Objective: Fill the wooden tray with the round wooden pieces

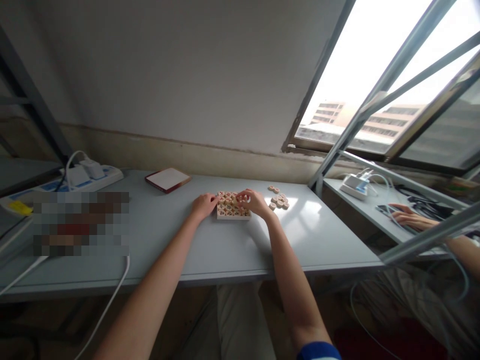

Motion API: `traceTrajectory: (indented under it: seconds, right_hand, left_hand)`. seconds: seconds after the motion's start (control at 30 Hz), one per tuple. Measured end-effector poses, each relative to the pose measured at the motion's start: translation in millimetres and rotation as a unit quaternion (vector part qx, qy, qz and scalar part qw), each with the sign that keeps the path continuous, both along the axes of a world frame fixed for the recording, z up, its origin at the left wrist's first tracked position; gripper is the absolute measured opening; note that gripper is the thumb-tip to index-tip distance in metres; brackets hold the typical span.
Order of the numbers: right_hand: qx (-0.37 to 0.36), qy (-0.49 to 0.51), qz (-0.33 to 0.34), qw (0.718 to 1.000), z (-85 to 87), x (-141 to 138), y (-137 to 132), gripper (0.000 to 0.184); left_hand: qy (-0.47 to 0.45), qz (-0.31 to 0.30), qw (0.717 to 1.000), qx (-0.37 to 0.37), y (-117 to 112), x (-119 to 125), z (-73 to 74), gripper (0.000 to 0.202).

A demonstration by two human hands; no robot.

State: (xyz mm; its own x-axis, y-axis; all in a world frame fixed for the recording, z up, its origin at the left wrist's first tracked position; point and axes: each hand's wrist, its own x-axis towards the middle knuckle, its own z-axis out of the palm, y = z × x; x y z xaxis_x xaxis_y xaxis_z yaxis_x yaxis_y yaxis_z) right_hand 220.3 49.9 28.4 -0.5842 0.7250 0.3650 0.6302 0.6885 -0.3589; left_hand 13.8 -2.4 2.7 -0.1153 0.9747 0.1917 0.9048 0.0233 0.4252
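Note:
An open box of round wooden Chinese chess pieces sits on the grey desk in front of me. The pieces lie in rows with their red and black characters facing up. My left hand is at the box's left side, fingers closed against its edge. Over the right part of the box, my right hand pinches a pale chess piece, and its fingers hide some pieces below. Several loose chess pieces lie on the desk to the right of that hand.
A dark-red box lid with a white face lies at the back left. Power strips and cables are at far left. A metal frame post stands at right. Beyond it, another person's hand rests on the neighbouring desk.

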Motion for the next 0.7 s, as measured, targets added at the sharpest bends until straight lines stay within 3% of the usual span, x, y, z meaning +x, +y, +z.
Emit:
traceTrajectory:
  seconds: [0.33,0.5,0.53,0.6,0.7]
  right_hand:
    - [-0.015,-0.008,-0.029,0.999,0.3,-4.7,-5.2,0.019]
    - [-0.134,0.029,0.053,0.989,9.7,21.2,0.1,0.022]
    - [-0.148,0.016,0.031,0.988,10.7,29.6,1.9,0.025]
    - [-0.127,-0.050,-0.107,0.985,10.3,44.4,4.7,0.027]
    - [-0.070,-0.187,-0.315,0.928,5.8,52.6,5.3,0.023]
  left_hand:
    - [-0.002,0.004,1.000,0.005,0.5,0.1,-1.6,0.041]
    - [0.008,0.000,1.000,-0.006,-1.9,1.1,1.4,0.042]
    - [0.008,0.000,1.000,-0.004,-2.1,1.3,1.6,0.041]
    - [0.010,0.001,1.000,0.001,-1.9,1.6,1.3,0.041]
    - [0.018,0.004,1.000,0.001,-0.7,1.6,0.2,0.042]
